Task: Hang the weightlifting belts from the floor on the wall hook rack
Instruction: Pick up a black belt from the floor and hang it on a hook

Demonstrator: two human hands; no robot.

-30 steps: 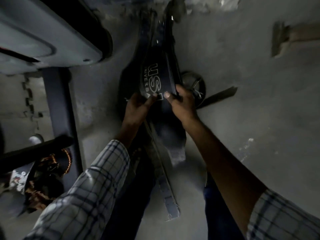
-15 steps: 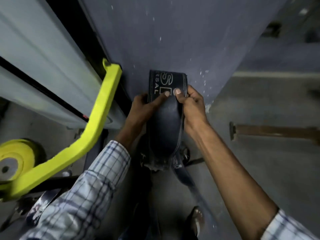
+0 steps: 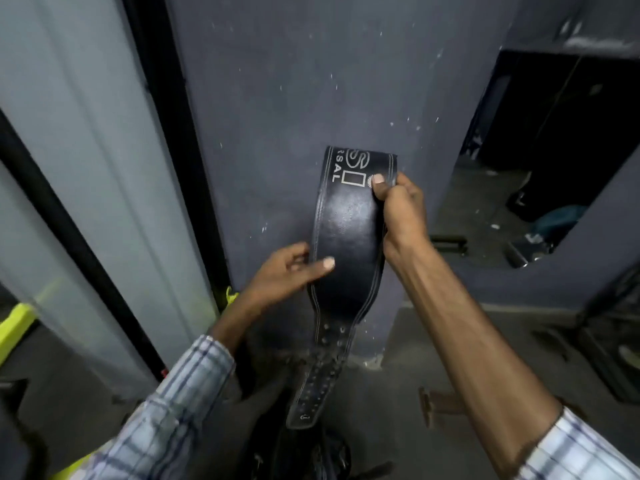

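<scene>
A black leather weightlifting belt point(image 3: 348, 233) with white lettering is folded over and held upright in front of a dark grey-blue wall pillar point(image 3: 294, 98). My right hand point(image 3: 398, 209) pinches its right edge near the top fold, thumb on the printed face. My left hand point(image 3: 287, 268) grips the left edge lower down, thumb across the front. The belt's narrow punched strap end point(image 3: 318, 382) hangs down toward the floor. More dark belt material point(image 3: 304, 455) lies at the bottom. No hook rack is visible.
A pale panel with a black strip point(image 3: 104, 168) stands to the left of the pillar. Yellow-green equipment parts point(image 3: 14, 327) show at the lower left. A dark opening point(image 3: 554, 150) lies to the right, with a hammer-like tool point(image 3: 446, 403) on the grey floor.
The view has tilted up from the floor to the wall. The belt has been raised higher against the pillar, and my left hand has slid down its left edge.
</scene>
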